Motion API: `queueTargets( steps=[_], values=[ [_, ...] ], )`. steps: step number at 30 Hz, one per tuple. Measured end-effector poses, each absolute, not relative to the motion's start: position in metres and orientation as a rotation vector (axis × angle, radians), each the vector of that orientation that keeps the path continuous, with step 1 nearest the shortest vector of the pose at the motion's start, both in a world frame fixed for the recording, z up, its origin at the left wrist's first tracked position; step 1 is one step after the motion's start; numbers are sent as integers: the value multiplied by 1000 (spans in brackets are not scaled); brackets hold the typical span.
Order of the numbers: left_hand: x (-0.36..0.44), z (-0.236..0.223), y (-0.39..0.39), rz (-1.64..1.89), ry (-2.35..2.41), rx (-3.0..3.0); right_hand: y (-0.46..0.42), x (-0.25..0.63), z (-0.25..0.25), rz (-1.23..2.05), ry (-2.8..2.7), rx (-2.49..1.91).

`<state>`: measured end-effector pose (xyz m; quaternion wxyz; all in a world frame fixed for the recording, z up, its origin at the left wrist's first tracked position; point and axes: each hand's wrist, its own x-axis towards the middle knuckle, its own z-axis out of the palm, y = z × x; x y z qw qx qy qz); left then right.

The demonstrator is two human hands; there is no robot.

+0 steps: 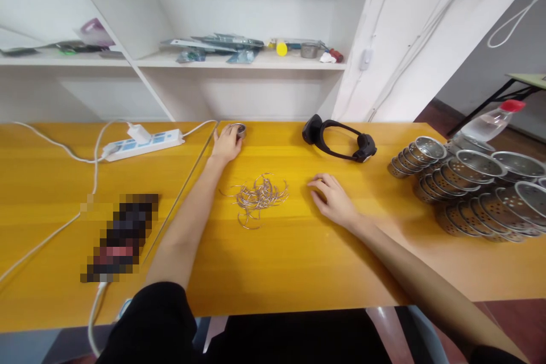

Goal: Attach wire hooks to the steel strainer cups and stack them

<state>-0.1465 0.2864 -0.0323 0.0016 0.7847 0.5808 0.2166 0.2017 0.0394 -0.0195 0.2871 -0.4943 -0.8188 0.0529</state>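
Note:
At the back edge of the table my left hand is closed round a small round grey piece, which looks like a metal ring or roll. Its exact kind is hard to make out. In front of me lies a loose tangle of thin curved metal wires, between my two forearms. My right hand rests on the table to the right of the wires, fingers slightly bent and apart, with nothing in them. A gap separates it from the pile.
Stacked perforated metal cups stand at the right, with a red-capped bottle behind. A black headband-like device lies at the back. Leftward are a power strip, white cables and a blurred-out dark flat object. Shelves rise behind.

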Motion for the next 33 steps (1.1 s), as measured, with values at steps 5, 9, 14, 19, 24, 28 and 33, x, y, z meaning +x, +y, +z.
queueTargets(
  steps=[5, 9, 14, 19, 24, 28, 33],
  values=[
    [-148, -35, 288, 736, 1830, 2431, 40, 202, -20, 144, -2191, -1323],
    [-151, -40, 289, 918, 1805, 2384, 39, 201, -20, 175, -2164, -1311],
    [-154, -43, 283, 1063, 1751, 2423, 32, 208, 13, 8, -2064, -1437],
    [-149, -37, 268, 1179, 1756, 2431, 26, 245, 82, -480, -1642, -1671],
    [-147, -35, 262, 1157, 1804, 2416, 36, 288, 127, -607, -1296, -2215],
    [-150, -37, 264, 1223, 1807, 2372, 54, 303, 140, -314, -1091, -2654],
    [-153, -39, 267, 1223, 1781, 2353, 66, 311, 139, -208, -1123, -2819]
  ],
)
